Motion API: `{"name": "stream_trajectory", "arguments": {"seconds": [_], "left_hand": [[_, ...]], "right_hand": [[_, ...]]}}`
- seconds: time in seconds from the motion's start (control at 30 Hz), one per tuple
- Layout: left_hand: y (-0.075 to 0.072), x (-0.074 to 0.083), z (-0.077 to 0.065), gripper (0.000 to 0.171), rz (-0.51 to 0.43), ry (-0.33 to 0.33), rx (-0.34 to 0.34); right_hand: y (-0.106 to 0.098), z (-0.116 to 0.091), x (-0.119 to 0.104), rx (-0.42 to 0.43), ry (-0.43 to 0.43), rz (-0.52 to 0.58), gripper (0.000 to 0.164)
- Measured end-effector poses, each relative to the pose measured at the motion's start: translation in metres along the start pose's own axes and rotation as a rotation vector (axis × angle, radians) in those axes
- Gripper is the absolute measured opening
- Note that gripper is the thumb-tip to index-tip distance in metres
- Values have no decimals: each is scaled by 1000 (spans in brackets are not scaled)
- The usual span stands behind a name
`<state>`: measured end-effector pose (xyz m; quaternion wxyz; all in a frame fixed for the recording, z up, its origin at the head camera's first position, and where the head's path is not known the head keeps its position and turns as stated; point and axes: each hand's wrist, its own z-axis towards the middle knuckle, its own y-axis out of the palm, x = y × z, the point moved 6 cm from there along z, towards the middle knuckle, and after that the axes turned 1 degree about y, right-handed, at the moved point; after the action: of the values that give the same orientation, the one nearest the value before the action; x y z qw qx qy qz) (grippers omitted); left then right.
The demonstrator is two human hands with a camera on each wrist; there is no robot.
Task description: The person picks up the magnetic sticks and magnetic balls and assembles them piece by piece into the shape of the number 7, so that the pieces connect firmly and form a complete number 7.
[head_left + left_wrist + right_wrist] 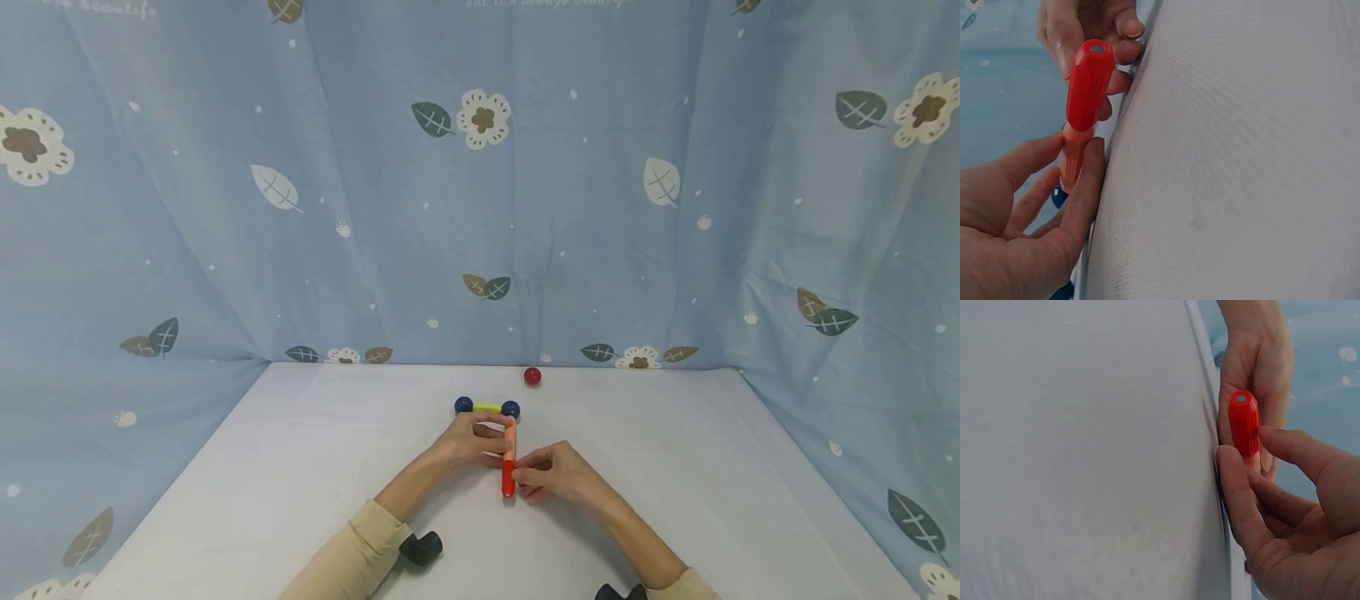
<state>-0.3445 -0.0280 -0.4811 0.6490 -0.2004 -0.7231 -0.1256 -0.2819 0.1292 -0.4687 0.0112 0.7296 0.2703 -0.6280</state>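
A red magnetic rod (508,482) and an orange magnetic rod (510,440) lie end to end in one line, pointing away from me. My left hand (461,442) pinches the orange rod between thumb and fingers from the left. From the right, my right hand (562,473) holds the red rod with its thumb and a fingertip. A small grey metal disc shows in the near end of the red rod in the left wrist view. At the orange rod's far end sits a blue ball (511,409), joined by a yellow-green rod (487,408) to another blue ball (463,405).
A red ball (532,376) lies near the back edge of the white table (645,433). Behind the table hangs a blue curtain (585,250) with leaf and flower prints. Black straps with dark housings (422,550) sit at both wrists.
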Motion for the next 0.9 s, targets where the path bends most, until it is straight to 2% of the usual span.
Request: {"name": "stream_trajectory", "arguments": {"seconds": [0.4,0.67,0.9], "left_hand": [[0,-2,1,40,3,-10,4],[-1,-2,1,40,-4,-14,12],[-1,0,-1,41,4,-18,13]], "right_hand": [[-10,0,1,9,-26,-65,34],[-20,0,-4,80,-48,-216,33],[-29,3,-5,129,-57,-295,31]]}}
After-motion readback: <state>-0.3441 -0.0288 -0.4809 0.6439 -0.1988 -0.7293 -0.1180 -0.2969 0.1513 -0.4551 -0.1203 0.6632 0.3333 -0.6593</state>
